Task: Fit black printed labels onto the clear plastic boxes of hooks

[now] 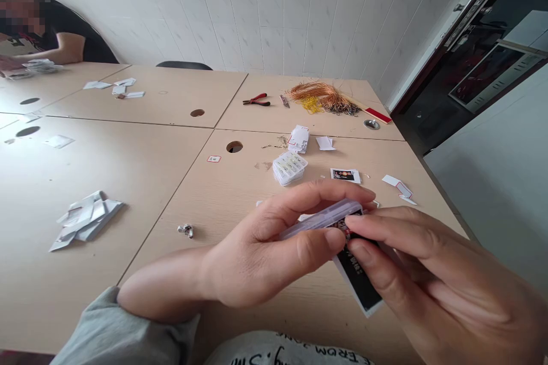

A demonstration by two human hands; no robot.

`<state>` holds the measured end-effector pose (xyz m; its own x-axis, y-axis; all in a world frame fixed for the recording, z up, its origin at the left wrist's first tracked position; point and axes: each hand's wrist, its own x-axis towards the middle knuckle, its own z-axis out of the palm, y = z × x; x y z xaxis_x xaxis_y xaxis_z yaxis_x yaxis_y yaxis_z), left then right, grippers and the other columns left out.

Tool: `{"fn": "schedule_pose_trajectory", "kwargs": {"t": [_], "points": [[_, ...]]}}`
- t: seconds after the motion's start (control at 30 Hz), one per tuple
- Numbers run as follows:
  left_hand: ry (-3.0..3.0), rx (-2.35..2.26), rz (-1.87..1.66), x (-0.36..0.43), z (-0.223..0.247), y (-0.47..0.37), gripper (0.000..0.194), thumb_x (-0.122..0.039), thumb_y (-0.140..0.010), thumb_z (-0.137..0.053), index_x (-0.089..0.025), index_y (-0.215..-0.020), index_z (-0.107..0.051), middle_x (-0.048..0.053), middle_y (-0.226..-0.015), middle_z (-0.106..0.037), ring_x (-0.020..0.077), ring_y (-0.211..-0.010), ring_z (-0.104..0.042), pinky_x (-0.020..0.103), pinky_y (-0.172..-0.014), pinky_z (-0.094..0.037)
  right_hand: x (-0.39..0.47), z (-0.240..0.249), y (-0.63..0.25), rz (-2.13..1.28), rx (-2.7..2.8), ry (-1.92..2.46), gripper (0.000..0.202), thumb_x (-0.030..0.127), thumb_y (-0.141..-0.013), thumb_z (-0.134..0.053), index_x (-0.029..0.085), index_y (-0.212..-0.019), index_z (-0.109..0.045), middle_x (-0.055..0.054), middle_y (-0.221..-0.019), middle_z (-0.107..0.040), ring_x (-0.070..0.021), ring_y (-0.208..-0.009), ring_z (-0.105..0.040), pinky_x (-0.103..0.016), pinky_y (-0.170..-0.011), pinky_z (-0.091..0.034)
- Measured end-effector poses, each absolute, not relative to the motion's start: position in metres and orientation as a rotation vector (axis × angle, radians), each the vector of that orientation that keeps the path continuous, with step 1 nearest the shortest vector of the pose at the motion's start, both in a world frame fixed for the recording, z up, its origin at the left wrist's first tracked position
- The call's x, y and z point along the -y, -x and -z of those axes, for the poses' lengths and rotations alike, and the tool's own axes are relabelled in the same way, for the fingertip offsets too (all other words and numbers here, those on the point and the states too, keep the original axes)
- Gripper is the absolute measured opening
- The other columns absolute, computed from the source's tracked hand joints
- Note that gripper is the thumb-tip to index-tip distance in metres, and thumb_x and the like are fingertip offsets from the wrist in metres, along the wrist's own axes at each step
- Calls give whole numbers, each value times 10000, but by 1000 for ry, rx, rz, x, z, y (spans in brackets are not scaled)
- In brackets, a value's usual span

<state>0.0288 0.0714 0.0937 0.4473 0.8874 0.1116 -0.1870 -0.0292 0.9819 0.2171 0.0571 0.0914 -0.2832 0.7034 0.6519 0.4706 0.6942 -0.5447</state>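
Close to my body, my left hand (274,245) is wrapped round a clear, purplish plastic case (319,221), its thumb along the near side. My right hand (419,262) pinches a black label with white edges and printed lettering (359,279). The label's upper end lies against the case, and its lower end hangs free, slanting down to the right. Fingers of both hands cover part of the label and the case. Beyond my hands stands a stack of clear compartment cases (290,167), with another black printed label (345,175) lying flat to its right.
White cards (298,139) lie behind the cases. Farther back are red-handled pliers (257,100), a bundle of copper-coloured wire (314,93) and a tape roll (371,124). White packets (88,219) and crumpled foil (186,231) lie left. A co-worker (55,34) sits far left.
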Motion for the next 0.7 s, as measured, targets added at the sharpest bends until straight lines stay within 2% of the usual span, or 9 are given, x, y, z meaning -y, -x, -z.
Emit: {"fn": "schedule_pose_trajectory", "kwargs": {"t": [0.2,0.53,0.7], "points": [[-1286,-678,-978,-71,-94,-29,256,-257,-905,-724,-263,-1161,-724,37,-1144,-741,197,-1075,-692,285,-938,-567,-58,-91,-217,-297,1952,904,185,85,-898,-641,198,-1022,-718,35,-932,-789,-58,-906,-744,-67,-885,-562],[-1308,-649,-962,-70,-93,-29,234,-259,-951,-663,-257,-1182,-702,46,-1154,-728,189,-1066,-679,294,-929,-563,-56,-90,-218,-306,1932,922,215,88,-890,-641,230,-1038,-706,25,-940,-793,-109,-890,-766,-135,-812,-620],[-1339,-640,-948,-71,-90,-27,267,-290,-947,-665,-261,-1212,-674,59,-1158,-724,200,-1025,-685,286,-848,-572,-56,-87,-218,-317,1934,917,206,108,-908,-626,241,-1049,-696,24,-947,-793,-115,-876,-768,-147,-789,-629]]}}
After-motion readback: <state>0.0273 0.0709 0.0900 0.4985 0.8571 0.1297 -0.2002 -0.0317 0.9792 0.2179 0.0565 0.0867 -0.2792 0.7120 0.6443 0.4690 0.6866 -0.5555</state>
